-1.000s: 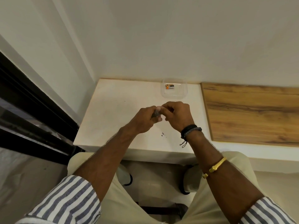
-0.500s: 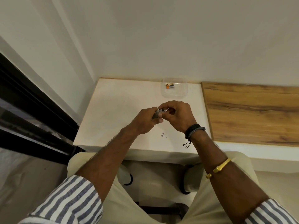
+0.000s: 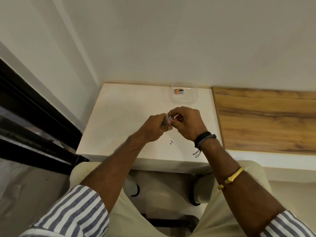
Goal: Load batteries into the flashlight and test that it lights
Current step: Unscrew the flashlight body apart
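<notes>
My left hand (image 3: 152, 127) grips a small grey metal flashlight (image 3: 166, 119) above the middle of the white table (image 3: 119, 120); most of its body is hidden in my fist. My right hand (image 3: 186, 122) has its fingers curled at the flashlight's open end, pinching a small part there that I cannot make out. At the table's back edge a clear plastic tub (image 3: 183, 100) holds two orange and black batteries (image 3: 178, 91).
The white table stands in a wall corner, with a wooden surface (image 3: 266, 117) adjoining on the right. A dark window frame (image 3: 34, 117) runs along the left. Small dark marks (image 3: 171, 142) lie on the table near my wrists. My knees are below the front edge.
Both hands stay together on the flashlight, shifted slightly. My right fingers have moved at its end, so more of the grey tip shows now.
</notes>
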